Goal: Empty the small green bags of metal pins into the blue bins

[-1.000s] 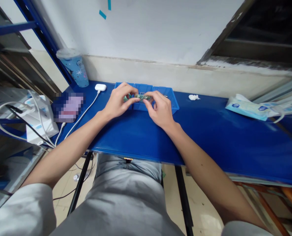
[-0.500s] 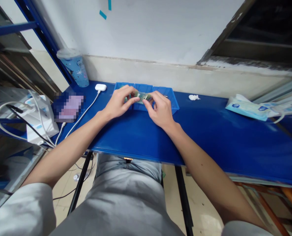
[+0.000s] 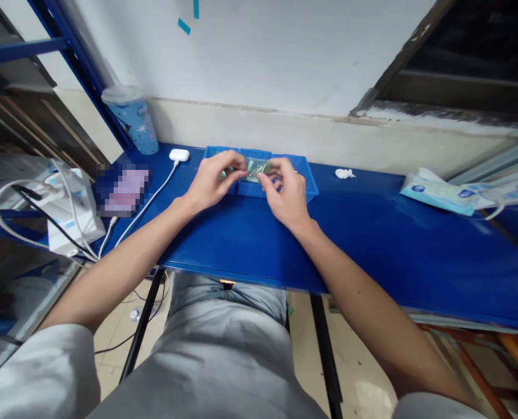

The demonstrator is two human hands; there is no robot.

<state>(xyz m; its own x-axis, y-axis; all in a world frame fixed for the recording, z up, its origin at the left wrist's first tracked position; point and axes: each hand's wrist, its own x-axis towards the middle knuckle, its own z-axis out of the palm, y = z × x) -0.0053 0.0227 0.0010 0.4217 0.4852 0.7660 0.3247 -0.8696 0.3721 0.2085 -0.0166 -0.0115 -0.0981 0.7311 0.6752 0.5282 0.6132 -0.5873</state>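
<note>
Between both hands is a small clear plastic bag with several slim, pale pieces inside, too small to make out their kind. My left hand pinches the bag's left edge between thumb and fingers. On the other side, my right hand grips the bag's right end, its thumb lying on the front face. Just behind and below the hands stands a blue plastic tray divided into three compartments. Some greenish material shows in the left compartment, partly covered by my left hand. What lies in the right one is mostly hidden.
On the blue table, a tissue pack and a crumpled white scrap lie to the right. At left are a tall blue cup, a white charging case on a cable, a pixelated phone-like object and a white power strip.
The bag has been turned and spread flatter, so more of its face and contents shows. My right hand has shifted slightly right; my left hand has barely moved.
</note>
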